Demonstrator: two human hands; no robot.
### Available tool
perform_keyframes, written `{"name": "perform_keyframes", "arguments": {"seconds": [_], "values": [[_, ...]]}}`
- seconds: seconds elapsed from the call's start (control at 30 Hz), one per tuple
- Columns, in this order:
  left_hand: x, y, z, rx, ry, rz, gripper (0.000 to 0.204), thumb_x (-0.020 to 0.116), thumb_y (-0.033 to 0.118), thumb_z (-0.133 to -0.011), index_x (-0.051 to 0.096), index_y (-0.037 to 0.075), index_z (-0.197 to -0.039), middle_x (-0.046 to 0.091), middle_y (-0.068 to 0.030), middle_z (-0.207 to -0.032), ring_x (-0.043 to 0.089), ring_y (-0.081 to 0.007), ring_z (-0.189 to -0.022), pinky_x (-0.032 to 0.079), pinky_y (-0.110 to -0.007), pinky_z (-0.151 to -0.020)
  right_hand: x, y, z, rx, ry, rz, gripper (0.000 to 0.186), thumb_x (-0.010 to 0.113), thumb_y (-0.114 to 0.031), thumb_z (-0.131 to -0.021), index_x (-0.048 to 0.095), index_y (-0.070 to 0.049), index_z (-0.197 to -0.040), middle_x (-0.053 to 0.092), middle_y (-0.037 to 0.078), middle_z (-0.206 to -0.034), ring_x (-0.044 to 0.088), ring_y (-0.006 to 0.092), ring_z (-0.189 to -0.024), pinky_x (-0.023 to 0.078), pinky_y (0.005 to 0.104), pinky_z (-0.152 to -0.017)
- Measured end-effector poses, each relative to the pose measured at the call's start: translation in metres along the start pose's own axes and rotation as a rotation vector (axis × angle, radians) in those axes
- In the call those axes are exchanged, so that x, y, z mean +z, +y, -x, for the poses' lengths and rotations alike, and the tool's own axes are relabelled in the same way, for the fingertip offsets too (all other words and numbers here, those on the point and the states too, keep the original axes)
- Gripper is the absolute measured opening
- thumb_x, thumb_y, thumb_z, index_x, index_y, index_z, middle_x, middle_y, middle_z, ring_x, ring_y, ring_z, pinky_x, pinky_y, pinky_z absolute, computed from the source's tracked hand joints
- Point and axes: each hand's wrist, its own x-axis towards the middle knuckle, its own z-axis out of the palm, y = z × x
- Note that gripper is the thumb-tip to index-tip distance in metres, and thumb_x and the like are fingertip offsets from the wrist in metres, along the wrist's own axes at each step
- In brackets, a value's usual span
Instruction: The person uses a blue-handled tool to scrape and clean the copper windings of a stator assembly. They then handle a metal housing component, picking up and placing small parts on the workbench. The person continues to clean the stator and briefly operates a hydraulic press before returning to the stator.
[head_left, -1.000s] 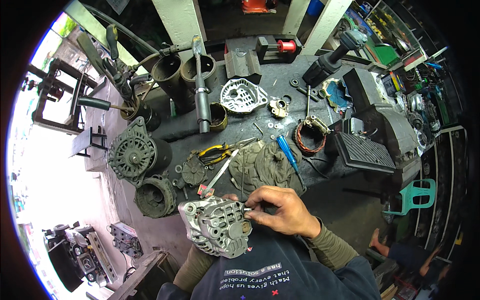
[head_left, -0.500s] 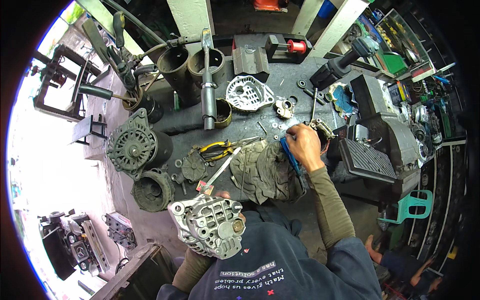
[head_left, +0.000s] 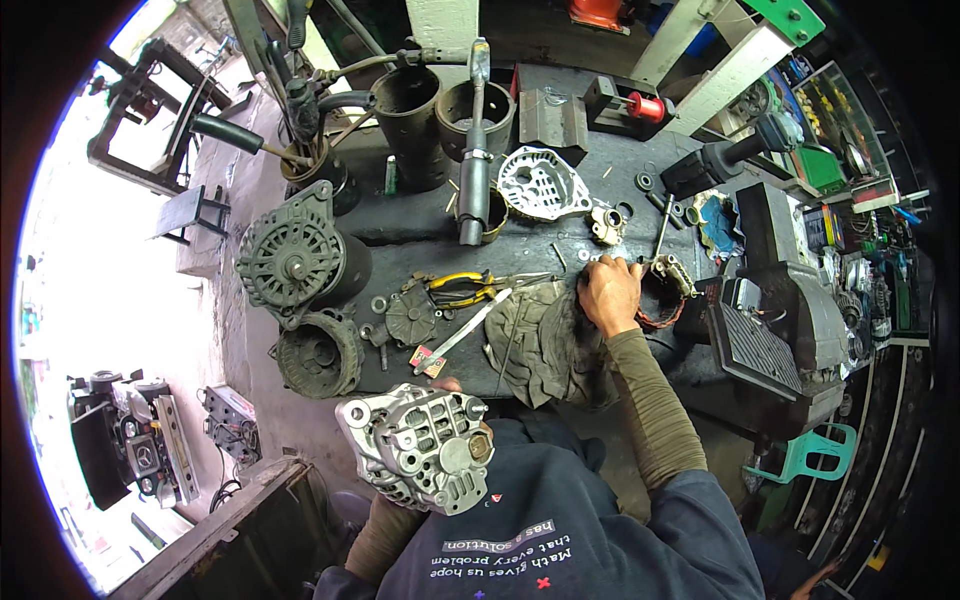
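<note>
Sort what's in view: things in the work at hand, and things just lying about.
In hand or nearest:
silver alternator, held by the left hand
grey cloth, beside the right hand

Seemingly just lying about:
red spool
black power tool
dark slotted housing

Right of the right hand's [head_left: 611, 293] fingers, the coil ring [head_left: 660, 322] blocked sideways travel; just left, the bunched rag [head_left: 540, 345] stood in the way. Ahead-left, a lane crossed the bench [head_left: 518, 248] between pliers [head_left: 470, 277] and silver housing [head_left: 543, 184].
</note>
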Motion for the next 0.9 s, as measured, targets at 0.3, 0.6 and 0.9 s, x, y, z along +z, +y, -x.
{"name": "perform_keyframes", "arguments": {"seconds": [0.3,0.6,0.9], "values": [[0.004,0.007,-0.004,-0.010,0.113,-0.039,0.070,0.068,0.045,-0.101,0.049,-0.011,-0.140,0.070,-0.0286,-0.125,0.075,-0.0391,-0.110,0.068,-0.048,-0.088,-0.032,0.007,0.010,0.048,0.157,-0.250,0.019,0.078,-0.023,-0.082,0.077,-0.008,-0.094,0.072,0.011,-0.100,0.065,0.0325,-0.102,0.044,0.0477,-0.093],[-0.004,0.009,-0.011,-0.155,0.127,0.092,0.070,0.068,0.052,-0.099,0.049,0.007,-0.148,0.057,-0.0339,-0.139,0.057,-0.0570,-0.124,0.056,-0.075,-0.091,-0.015,0.002,-0.005,0.082,-0.002,-0.001,0.026,0.081,-0.030,-0.077,0.081,-0.008,-0.092,0.077,0.018,-0.089,0.073,0.0352,-0.097,0.045,0.0499,-0.089],[0.005,0.006,-0.004,-0.102,0.124,0.151,0.063,0.074,0.040,-0.098,0.047,0.006,-0.144,0.067,-0.0246,-0.129,0.069,-0.0468,-0.121,0.064,-0.058,-0.093,0.010,-0.003,-0.011,0.114,-0.015,0.021,0.018,0.074,-0.021,-0.081,0.078,-0.007,-0.091,0.078,0.017,-0.092,0.073,0.0371,-0.095,0.047,0.0516,-0.091]]}}
